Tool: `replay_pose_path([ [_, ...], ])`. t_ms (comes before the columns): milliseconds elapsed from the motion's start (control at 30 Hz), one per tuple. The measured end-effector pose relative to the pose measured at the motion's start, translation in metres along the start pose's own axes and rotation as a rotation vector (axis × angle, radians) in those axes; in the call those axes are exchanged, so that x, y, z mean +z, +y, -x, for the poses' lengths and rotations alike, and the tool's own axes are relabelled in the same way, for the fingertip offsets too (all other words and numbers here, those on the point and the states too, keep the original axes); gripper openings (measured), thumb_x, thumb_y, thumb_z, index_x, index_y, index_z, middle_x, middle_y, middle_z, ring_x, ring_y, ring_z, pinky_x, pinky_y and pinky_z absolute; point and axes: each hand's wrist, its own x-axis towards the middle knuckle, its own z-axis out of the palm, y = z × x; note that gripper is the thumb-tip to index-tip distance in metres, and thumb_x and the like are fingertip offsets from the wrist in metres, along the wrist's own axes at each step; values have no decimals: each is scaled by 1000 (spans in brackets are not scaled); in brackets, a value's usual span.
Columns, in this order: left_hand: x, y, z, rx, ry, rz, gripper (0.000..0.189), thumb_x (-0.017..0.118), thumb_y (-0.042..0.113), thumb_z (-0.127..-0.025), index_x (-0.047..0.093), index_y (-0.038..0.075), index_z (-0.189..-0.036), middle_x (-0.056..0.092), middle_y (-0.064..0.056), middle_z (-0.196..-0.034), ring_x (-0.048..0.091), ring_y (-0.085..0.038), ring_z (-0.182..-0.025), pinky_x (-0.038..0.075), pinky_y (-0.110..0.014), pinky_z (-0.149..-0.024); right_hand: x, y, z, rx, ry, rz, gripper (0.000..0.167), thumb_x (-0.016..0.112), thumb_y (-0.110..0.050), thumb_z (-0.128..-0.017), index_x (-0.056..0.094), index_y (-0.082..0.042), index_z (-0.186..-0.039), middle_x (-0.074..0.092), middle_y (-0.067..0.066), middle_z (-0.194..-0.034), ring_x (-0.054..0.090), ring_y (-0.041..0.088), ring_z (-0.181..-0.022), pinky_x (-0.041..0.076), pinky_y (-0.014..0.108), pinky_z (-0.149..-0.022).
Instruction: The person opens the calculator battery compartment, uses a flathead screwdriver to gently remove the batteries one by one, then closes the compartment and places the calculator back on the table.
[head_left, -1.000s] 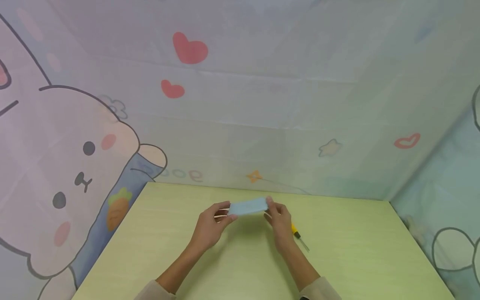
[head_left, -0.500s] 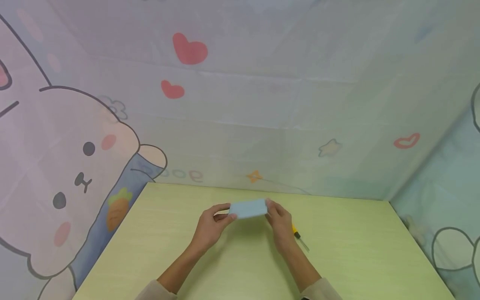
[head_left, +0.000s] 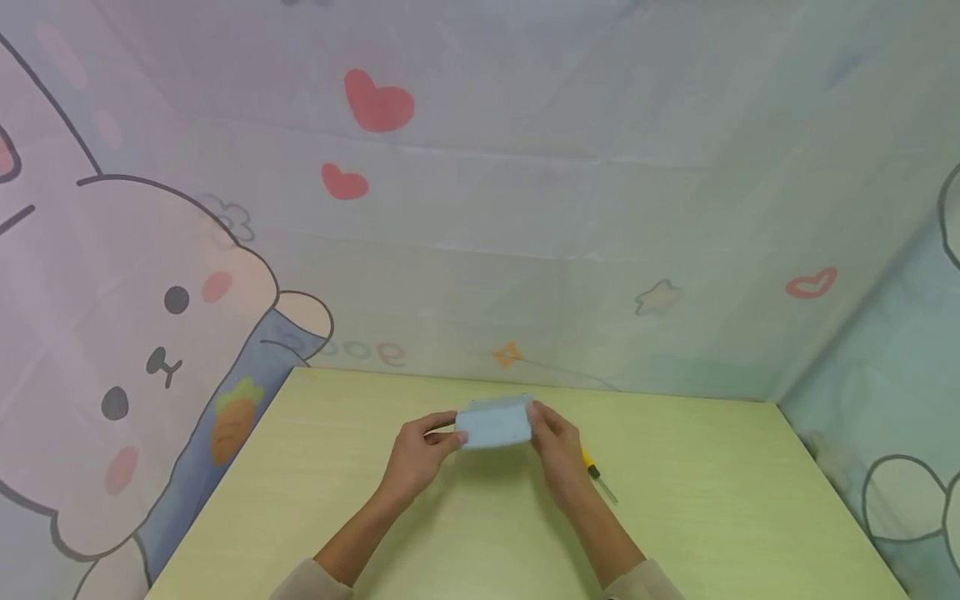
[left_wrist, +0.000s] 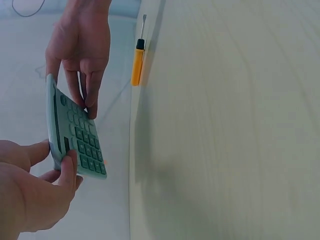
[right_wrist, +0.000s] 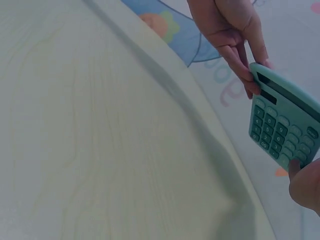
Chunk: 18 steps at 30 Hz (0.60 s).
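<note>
Calculator (head_left: 495,423): pale blue-green, up in the air over the bench (head_left: 712,483), touching neither it nor the screwdriver; its plain back is toward the person, and its keys and dark display window face away.
Left grip (head_left: 414,457): clamped on the calculator's left end, thumb on the near edge and fingers behind, close by the display window.
Right grip (head_left: 558,450): clamped on the opposite end, a fingertip reaching round over the keyed face near the edge.
Between the grips: the middle of the calculator spans the gap, uncovered.
Shadow: a soft dark patch on the bench, below the calculator.
Screwdriver (head_left: 592,471): lying on the bench just beside the right wrist, yellow handle partly hidden behind it, black collar and metal shaft showing.
Sleeves (head_left: 311,582): light beige cuffs on both forearms.
Backdrop (head_left: 487,208): printed cloth behind the bench, with hearts and a big cartoon rabbit to the left.
</note>
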Motion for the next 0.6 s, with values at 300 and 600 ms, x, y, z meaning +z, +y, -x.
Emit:
replay_pose_path([
  [300, -2, -3, -2, -4, 8, -32, 39, 78, 12, -98, 70, 4, -136, 71, -15, -131, 72, -30, -119, 58, -45, -97, -1, 1, 2, 14, 0, 12, 45, 60, -16, -110, 55, 10, -147, 59, 24, -145, 59, 22, -128, 50, 24, -105],
  [600, -1, -9, 1, -17, 16, -126, 42, 80, 12, -96, 70, 5, -136, 70, -14, -131, 70, -33, -120, 60, -45, -92, -4, -1, 5, 7, -51, 119, 45, 59, -17, -110, 55, 7, -148, 61, 22, -145, 57, 30, -133, 47, 32, -110],
])
